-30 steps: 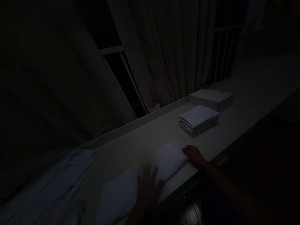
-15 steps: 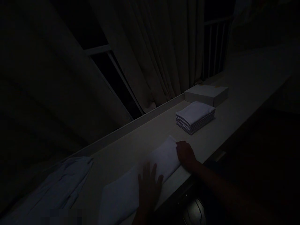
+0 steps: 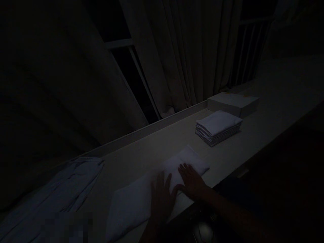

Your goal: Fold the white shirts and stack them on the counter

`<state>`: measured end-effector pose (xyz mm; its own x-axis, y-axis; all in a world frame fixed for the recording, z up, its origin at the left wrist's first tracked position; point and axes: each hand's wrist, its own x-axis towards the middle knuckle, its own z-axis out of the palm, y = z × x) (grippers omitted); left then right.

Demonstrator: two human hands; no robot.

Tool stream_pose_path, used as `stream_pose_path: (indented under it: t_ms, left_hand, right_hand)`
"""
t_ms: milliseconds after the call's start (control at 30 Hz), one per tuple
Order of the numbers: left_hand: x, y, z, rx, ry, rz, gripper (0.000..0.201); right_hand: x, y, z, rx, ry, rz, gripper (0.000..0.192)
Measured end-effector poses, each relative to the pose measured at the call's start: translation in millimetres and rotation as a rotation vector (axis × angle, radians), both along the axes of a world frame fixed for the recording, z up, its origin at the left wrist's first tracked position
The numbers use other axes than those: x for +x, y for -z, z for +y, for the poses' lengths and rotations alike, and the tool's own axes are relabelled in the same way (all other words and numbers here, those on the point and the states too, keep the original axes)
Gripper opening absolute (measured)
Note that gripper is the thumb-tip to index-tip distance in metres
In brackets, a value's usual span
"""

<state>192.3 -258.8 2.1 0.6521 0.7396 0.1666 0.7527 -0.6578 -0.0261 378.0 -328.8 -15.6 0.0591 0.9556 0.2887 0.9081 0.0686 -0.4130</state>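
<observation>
A long folded white cloth (image 3: 131, 207) lies flat along the near edge of the table in dim light. My left hand (image 3: 162, 194) rests on its middle with the fingers spread. Close beside it, my right hand (image 3: 191, 182) lies palm down on the cloth's right part, fingers stretched out, the two thumbs nearly meeting. Beyond the cloth's right end sits a neat stack of folded white cloths (image 3: 218, 126). To the left lies a loose heap of pale cloth (image 3: 63, 189), its lower part blurred by a pixelated patch.
Behind the stack stands a pale, flat box (image 3: 231, 103). The long table (image 3: 141, 148) has a raised rim (image 3: 152, 127) at its back, with curtains (image 3: 172, 67) hanging behind it. A rounded shiny object (image 3: 204, 232) shows below the near edge.
My right hand has let go of the cloth's right end and moved left, now flat beside my left hand. The view has shifted slightly. My left hand stays on the cloth.
</observation>
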Motion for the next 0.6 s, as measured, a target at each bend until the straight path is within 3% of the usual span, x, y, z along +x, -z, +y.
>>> stream_pose_path:
  t_ms: [267, 400, 600]
  left_hand:
    - [-1, -1.1, -1, -0.043, -0.006, -0.033, 0.062]
    - [-1, -1.3, -1, -0.052, 0.001, -0.049, 0.061]
    - [1, -3.2, -2, -0.053, -0.003, -0.082, 0.061]
  right_hand:
    - [48, 5.9, 1, -0.087, 0.242, -0.037, 0.081]
    - [57, 7.5, 4, -0.123, 0.317, -0.055, 0.082]
    - [52, -2.1, 27, -0.010, 0.256, -0.172, 0.077]
